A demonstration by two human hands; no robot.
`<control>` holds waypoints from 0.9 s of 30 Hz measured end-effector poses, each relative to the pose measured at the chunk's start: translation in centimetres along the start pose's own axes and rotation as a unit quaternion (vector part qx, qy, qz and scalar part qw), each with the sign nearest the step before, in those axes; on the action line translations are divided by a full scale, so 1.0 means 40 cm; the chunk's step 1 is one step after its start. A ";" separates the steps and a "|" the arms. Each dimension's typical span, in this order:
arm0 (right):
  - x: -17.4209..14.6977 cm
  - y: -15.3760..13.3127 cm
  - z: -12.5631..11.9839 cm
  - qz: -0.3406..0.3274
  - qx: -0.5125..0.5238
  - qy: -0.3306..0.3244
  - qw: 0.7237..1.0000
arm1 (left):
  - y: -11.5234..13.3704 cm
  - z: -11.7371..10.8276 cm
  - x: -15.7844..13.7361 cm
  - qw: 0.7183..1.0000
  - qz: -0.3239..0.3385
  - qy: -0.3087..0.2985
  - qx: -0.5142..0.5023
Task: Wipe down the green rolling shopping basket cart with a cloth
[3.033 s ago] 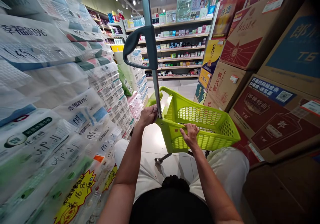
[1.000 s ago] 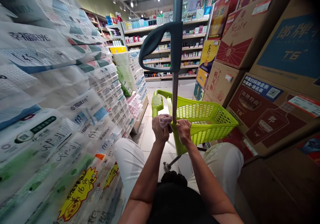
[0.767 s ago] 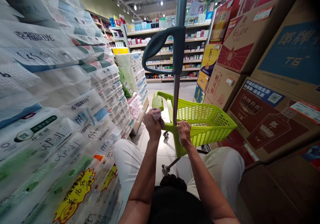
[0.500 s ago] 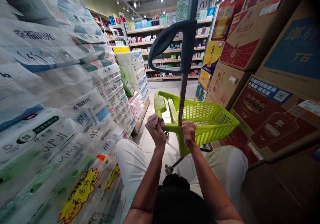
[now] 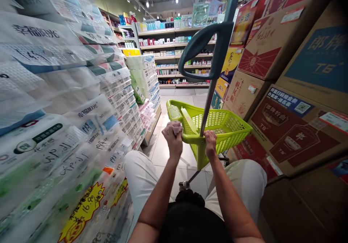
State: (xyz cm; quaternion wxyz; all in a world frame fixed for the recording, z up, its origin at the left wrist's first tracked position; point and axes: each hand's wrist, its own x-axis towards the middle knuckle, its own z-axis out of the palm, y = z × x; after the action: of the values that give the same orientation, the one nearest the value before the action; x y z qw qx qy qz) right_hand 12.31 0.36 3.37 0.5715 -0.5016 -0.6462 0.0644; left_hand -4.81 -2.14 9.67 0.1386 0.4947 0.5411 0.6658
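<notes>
A lime-green shopping basket cart (image 5: pixel 231 141) with perforated sides stands between my knees. My left hand (image 5: pixel 174 145) is closed on a crumpled pinkish cloth (image 5: pixel 177 128), which is at the left end of the basket's near rim. Around that same rim, just right of the pole, curl the fingers of my right hand (image 5: pixel 210 145). The grey metal pole (image 5: pixel 208 107) leans to the right and carries a dark blue-grey loop handle (image 5: pixel 186 49). Inside the basket no goods can be made out.
Stacked plastic-wrapped tissue packs (image 5: pixel 89 116) rise close on my left, some with a yellow price sign (image 5: pixel 84 212). Cardboard cartons (image 5: pixel 296 123) are piled on the right, near the basket. Stocked shelves (image 5: pixel 174 58) stand beyond the tiled floor (image 5: pixel 159 150).
The pole and its handle have swung to the right, and the basket has turned slightly. My left hand with the cloth has moved a little right; my right hand has shifted slightly right on the rim.
</notes>
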 end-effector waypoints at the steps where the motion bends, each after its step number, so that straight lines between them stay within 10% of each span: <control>1: 0.000 0.000 0.000 0.002 0.003 0.004 1.000 | 0.009 -0.002 -0.034 1.000 0.019 0.002 0.018; 5: 0.005 0.004 -0.009 0.007 0.020 0.008 1.000 | 0.039 -0.014 -0.082 0.991 0.090 -0.055 0.077; 12: 0.013 0.014 -0.021 0.010 0.031 0.003 0.999 | 0.041 -0.001 0.104 0.990 0.007 -0.111 0.089; 21: 0.005 0.029 -0.035 0.002 0.036 0.009 0.999 | 0.093 -0.001 -0.002 0.955 0.087 -0.178 0.222; 27: 0.004 0.031 -0.041 -0.005 0.029 -0.003 1.000 | -0.001 0.034 0.027 1.000 0.016 -0.015 0.005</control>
State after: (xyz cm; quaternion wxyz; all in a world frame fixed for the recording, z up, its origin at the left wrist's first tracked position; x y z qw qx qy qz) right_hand 14.34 0.29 3.24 0.5840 -0.4811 -0.6487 0.0819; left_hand -4.23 -0.56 10.06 0.1331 0.5142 0.5342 0.6576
